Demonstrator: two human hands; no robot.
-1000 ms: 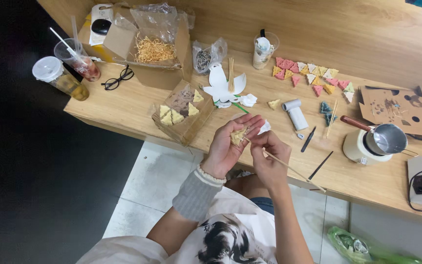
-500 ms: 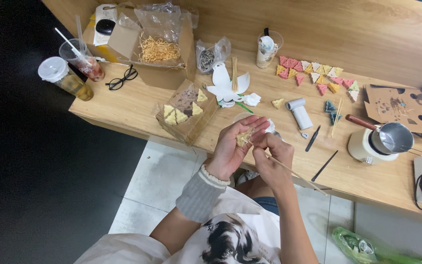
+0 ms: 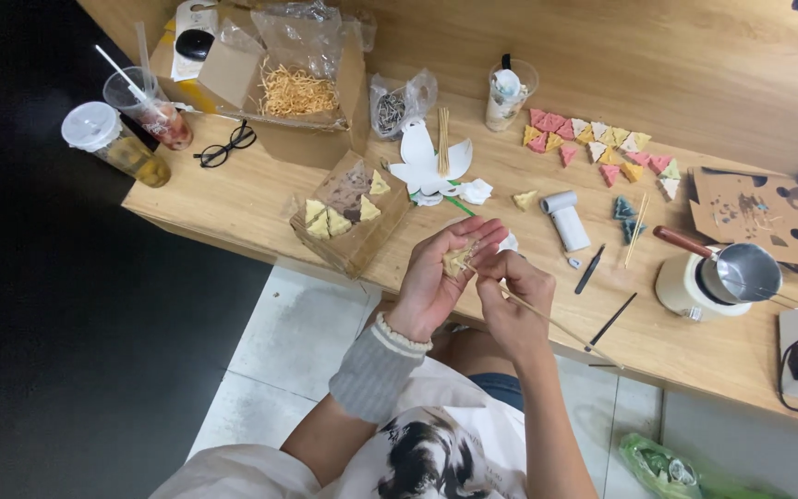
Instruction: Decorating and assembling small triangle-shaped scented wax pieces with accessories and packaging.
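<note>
The left hand (image 3: 436,282) cups a small yellow triangular piece (image 3: 459,259) just off the counter's (image 3: 260,199) near edge, while the right hand (image 3: 510,296) pinches a thin wooden skewer (image 3: 547,319) whose tip meets that piece. Judged from this, the piece is only partly skewered. Loose coloured triangles (image 3: 593,139) at the far edge and yellow ones in the open cardboard box (image 3: 348,217) remain unskewered.
</note>
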